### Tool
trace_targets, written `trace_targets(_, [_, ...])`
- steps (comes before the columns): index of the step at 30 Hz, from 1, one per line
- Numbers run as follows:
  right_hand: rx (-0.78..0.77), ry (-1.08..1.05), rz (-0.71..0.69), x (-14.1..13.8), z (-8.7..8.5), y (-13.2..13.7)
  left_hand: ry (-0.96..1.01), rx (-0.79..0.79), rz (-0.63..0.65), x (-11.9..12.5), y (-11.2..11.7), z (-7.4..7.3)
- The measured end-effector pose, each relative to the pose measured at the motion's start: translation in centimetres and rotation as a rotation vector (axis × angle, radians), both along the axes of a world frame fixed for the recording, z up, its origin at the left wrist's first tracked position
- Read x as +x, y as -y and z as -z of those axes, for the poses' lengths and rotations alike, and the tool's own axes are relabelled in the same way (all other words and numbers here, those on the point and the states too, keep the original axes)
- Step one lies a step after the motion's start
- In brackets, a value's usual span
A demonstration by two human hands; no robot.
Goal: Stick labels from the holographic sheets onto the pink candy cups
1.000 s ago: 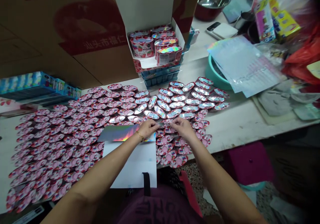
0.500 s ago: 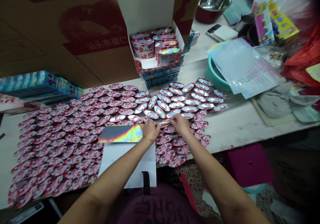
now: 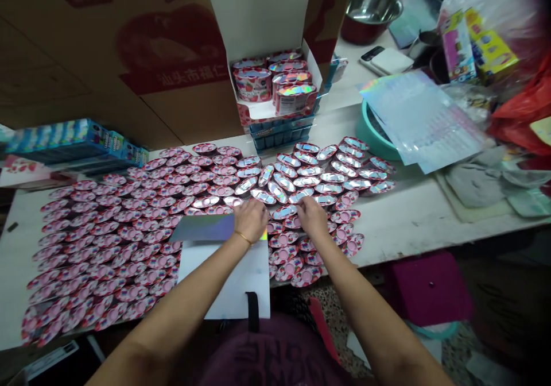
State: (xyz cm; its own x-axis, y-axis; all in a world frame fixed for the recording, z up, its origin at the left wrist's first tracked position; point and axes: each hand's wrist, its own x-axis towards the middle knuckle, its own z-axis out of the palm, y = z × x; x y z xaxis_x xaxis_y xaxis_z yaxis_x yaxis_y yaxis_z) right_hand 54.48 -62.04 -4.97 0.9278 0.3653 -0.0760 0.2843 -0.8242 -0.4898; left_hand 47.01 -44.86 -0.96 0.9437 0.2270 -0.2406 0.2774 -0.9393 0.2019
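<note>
My left hand (image 3: 251, 218), fingers curled together, is over the right end of a shiny holographic sheet (image 3: 205, 228). What its fingertips hold is hidden. My right hand (image 3: 312, 218) has its fingers bent and pressed together at the right end of an oval container (image 3: 284, 212) with a silvery strip on top. I cannot make out anything between those fingers. White backing paper (image 3: 228, 280) lies under the left wrist. Several strawberry-print containers with pink round tops (image 3: 142, 225) spread leftward, and several with silvery strips (image 3: 307, 170) stand just beyond my hands.
An open carton (image 3: 275, 96) with packed containers stands at the back against large brown boxes (image 3: 181, 116). Blue boxes (image 3: 73, 142) lie at the left. Iridescent sheets (image 3: 426, 116) rest over a teal basin (image 3: 370, 122) on the right. The table's front edge runs just before me.
My left hand has moved left, away from the oval container and over the holographic sheet. The right hand stays by the container, whose silvery strip now shows more fully. The view has shifted slightly.
</note>
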Motion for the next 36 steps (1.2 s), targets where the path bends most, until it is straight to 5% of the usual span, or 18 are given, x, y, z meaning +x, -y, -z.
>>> trace_targets(3, [0.195,0.042,-0.073,-1.2,-0.4,-0.6,-0.01,-0.008,-0.01,-2.3,-4.1,-1.0])
trace_targets(7, [0.289,0.075,-0.286,-3.1,-1.0,-4.5,-0.07,-0.043,-0.048,-5.1,-7.3,0.1])
trace_targets(13, [0.028,0.161,-0.602,-5.9,0.0,-10.1,-0.013,-0.15,-0.155,-5.4,-7.7,2.3])
trace_targets(21, [0.043,0.262,-0.663,-7.8,2.3,-9.3,0.036,-0.232,-0.162,-5.3,-8.0,2.1])
trace_targets(26, [0.235,0.113,-0.534,-7.7,-1.4,-8.9,0.161,-0.155,-0.058,-5.5,-7.5,2.8])
trace_targets(30, [0.49,-0.218,-0.233,-6.6,-4.4,-6.0,0.135,-0.437,0.177,-4.4,-5.7,2.9])
trace_targets(36, [0.716,-0.592,0.181,-4.1,-3.6,-0.2,-0.027,-0.634,0.063,-1.5,-1.9,1.2])
